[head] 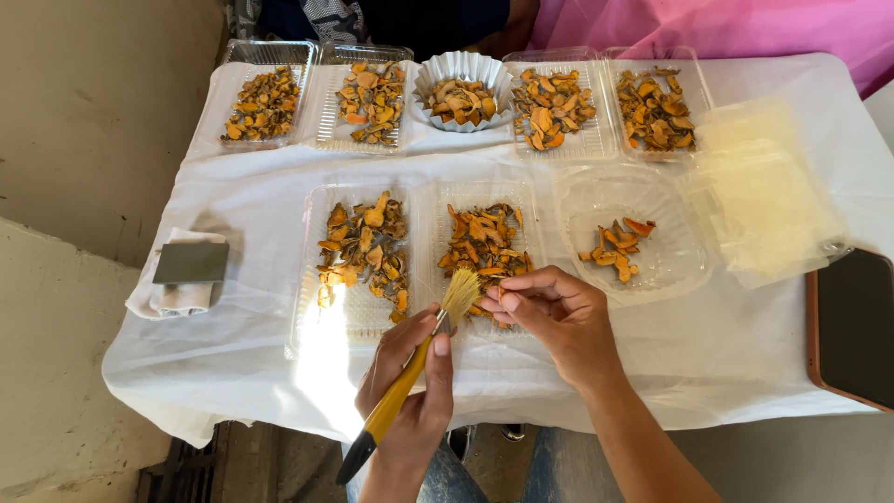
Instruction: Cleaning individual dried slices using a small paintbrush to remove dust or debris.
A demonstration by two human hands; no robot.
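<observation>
My left hand (pixel 410 387) grips a paintbrush (pixel 400 387) with a yellow and black handle; its pale bristles point up toward my right hand. My right hand (pixel 554 317) pinches a small orange dried slice (pixel 497 300) at its fingertips, right against the bristles. Both hands hover over the near edge of a clear plastic tray (pixel 428 200) that holds dried orange slices. Left of it lies another clear tray (pixel 307 317) of the same slices. To the right, a round clear tray (pixel 670 270) holds only a few slices.
Along the far edge stand several clear trays (pixel 244 51) and a fluted white bowl (pixel 433 70), all with slices. A stack of clear bags (pixel 759 196) lies at right, a dark tablet (pixel 852 326) at the right edge, a folded cloth with a grey plate (pixel 189 263) at left.
</observation>
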